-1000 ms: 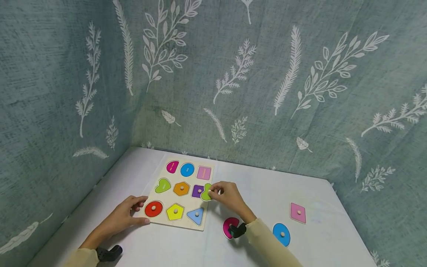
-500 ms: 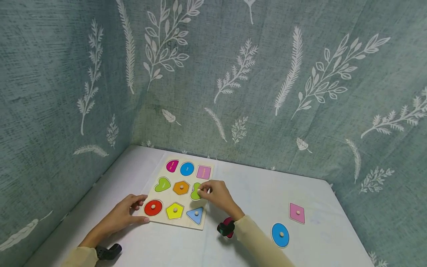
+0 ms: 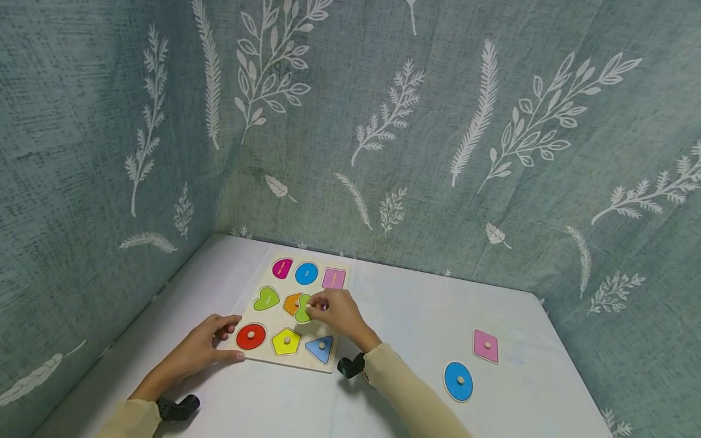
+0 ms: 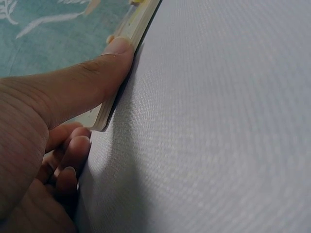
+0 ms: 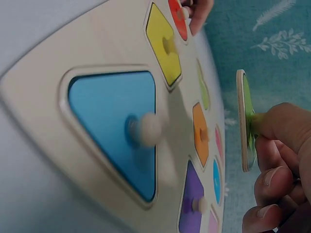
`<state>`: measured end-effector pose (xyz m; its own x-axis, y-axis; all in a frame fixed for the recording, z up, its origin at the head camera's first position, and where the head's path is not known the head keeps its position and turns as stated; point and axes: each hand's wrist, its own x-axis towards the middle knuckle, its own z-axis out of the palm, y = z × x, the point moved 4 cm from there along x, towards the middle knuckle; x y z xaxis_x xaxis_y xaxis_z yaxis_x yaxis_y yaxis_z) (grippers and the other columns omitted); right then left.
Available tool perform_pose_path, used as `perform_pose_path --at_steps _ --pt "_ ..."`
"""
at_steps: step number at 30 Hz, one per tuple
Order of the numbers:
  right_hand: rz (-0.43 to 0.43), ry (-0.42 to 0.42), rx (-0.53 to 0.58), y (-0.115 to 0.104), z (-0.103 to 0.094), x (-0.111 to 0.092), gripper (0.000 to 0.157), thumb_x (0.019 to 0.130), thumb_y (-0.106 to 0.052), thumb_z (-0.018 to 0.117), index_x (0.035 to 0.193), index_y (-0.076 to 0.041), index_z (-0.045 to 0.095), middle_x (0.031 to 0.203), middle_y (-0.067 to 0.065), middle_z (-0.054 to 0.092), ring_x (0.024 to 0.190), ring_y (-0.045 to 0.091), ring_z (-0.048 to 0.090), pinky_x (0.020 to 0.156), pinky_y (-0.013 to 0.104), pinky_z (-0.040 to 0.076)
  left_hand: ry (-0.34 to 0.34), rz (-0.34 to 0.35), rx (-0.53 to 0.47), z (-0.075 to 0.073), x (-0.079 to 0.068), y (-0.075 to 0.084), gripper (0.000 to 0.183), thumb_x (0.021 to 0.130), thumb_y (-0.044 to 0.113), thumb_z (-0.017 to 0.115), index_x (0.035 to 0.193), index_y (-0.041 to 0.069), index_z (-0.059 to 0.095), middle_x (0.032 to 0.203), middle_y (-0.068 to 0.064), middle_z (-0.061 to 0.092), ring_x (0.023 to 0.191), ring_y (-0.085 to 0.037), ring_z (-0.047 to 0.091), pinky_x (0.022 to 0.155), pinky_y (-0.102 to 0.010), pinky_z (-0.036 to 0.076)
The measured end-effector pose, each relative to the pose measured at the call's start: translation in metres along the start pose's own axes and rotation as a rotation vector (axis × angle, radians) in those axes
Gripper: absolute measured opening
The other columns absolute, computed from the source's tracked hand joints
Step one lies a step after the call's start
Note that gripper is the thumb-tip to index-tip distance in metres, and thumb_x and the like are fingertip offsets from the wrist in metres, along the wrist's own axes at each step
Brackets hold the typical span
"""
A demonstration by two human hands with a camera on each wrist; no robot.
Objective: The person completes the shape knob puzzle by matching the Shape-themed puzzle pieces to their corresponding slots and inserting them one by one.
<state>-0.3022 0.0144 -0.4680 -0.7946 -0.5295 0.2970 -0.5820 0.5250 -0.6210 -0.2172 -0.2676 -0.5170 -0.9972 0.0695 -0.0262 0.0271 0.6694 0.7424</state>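
Observation:
My right hand [image 3: 339,313] pinches a green heart puzzle piece [image 3: 302,310] by its knob. The heart is raised above the wooden puzzle board [image 3: 276,317] and overlaps the orange hexagon piece [image 3: 289,303] in the head view. In the right wrist view, the heart [image 5: 247,102] stands on edge, clear of the board. A green heart recess [image 3: 266,298] lies left of the hexagon. With thumb and fingers, my left hand [image 3: 199,347] holds the board's near left corner. The left wrist view shows the thumb [image 4: 92,80] against the board's edge [image 4: 104,114].
Knobbed red circle [image 3: 251,336], yellow pentagon [image 3: 286,342], blue triangle [image 3: 320,348] and purple pieces sit in the board. Its far row shows magenta, blue and pink recesses. A blue round piece [image 3: 457,382] and a pink piece [image 3: 485,347] lie right on the white table [image 3: 405,304].
My right hand has carried the green heart leftward across the board, from over the purple piece to beside the hexagon. The right forearm now hides the magenta piece. My left hand stays at the corner.

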Motion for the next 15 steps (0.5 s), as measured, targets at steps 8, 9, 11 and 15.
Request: perform_pose_path --at_steps 8,9,11,15 --pt "0.009 -0.020 -0.016 -0.013 0.011 0.015 0.005 0.092 -0.017 0.075 0.090 -0.014 0.079 0.069 -0.012 0.057 0.065 0.002 0.049 0.059 0.018 0.040 0.007 -0.008 -0.001 -0.001 -0.001 0.000 0.101 0.063 0.034 0.099 0.145 -0.002 0.053 0.106 -0.007 0.052 0.100 -0.024 0.049 0.099 -0.045 0.052" --pt "0.013 -0.023 -0.015 -0.014 0.013 0.017 0.005 0.092 -0.017 0.075 0.090 -0.014 0.079 0.069 -0.012 0.058 0.065 0.002 0.049 0.059 0.018 0.040 0.008 -0.007 -0.002 -0.001 0.000 0.000 0.100 0.063 0.034 0.099 0.145 -0.002 0.054 0.105 -0.007 0.052 0.100 -0.024 0.049 0.098 -0.045 0.052" --pt "0.026 -0.032 -0.010 -0.015 0.016 0.021 0.006 0.093 -0.019 0.076 0.090 -0.015 0.079 0.069 -0.013 0.058 0.065 0.002 0.049 0.058 0.018 0.040 0.009 -0.005 -0.002 -0.001 0.000 0.000 0.100 0.063 0.034 0.099 0.144 -0.002 0.054 0.105 -0.007 0.052 0.099 -0.024 0.049 0.098 -0.044 0.052" --pt "0.041 -0.045 -0.009 -0.017 0.024 0.026 0.006 0.093 -0.019 0.076 0.092 -0.014 0.079 0.069 -0.012 0.058 0.067 0.002 0.050 0.061 0.018 0.043 0.005 0.001 -0.001 -0.001 -0.001 0.001 0.098 0.063 0.033 0.099 0.143 -0.002 0.055 0.104 -0.006 0.051 0.099 -0.023 0.049 0.098 -0.043 0.052"
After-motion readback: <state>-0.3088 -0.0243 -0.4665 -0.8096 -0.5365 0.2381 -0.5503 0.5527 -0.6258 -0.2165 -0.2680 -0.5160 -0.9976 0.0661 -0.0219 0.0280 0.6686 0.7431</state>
